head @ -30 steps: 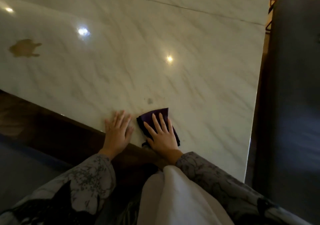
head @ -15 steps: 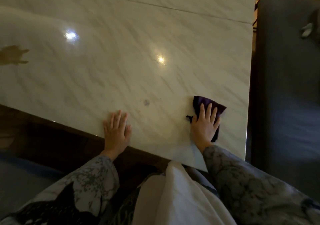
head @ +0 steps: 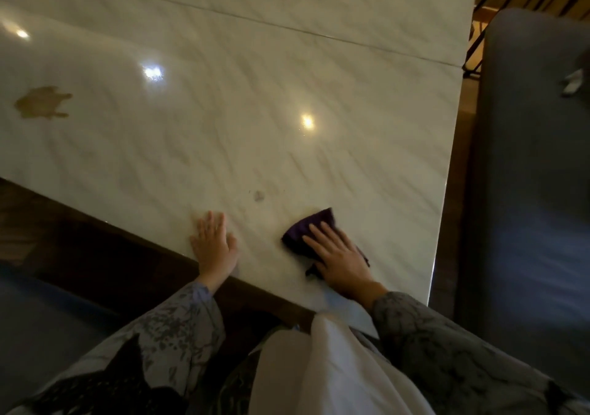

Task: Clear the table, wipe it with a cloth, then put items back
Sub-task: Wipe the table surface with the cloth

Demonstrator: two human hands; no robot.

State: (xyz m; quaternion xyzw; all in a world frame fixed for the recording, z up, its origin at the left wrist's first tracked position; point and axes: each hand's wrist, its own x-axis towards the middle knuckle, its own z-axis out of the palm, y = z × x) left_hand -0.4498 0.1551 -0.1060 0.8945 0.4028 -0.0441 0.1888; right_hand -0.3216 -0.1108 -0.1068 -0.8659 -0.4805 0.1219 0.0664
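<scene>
- Right hand (head: pixel 343 260) flat on the purple cloth (head: pixel 308 229), fingers straight and slightly apart, pressing it to the marble surface (head: pixel 255 111) near the front edge. I read this as mid-wipe.
- Left hand (head: pixel 214 244) palm-down just beside that edge, fingers extended and together; likely bracing.
- Brown stain (head: pixel 41 102) far left, well apart from cloth; grey spot (head: pixel 258 195) nearer.
</scene>
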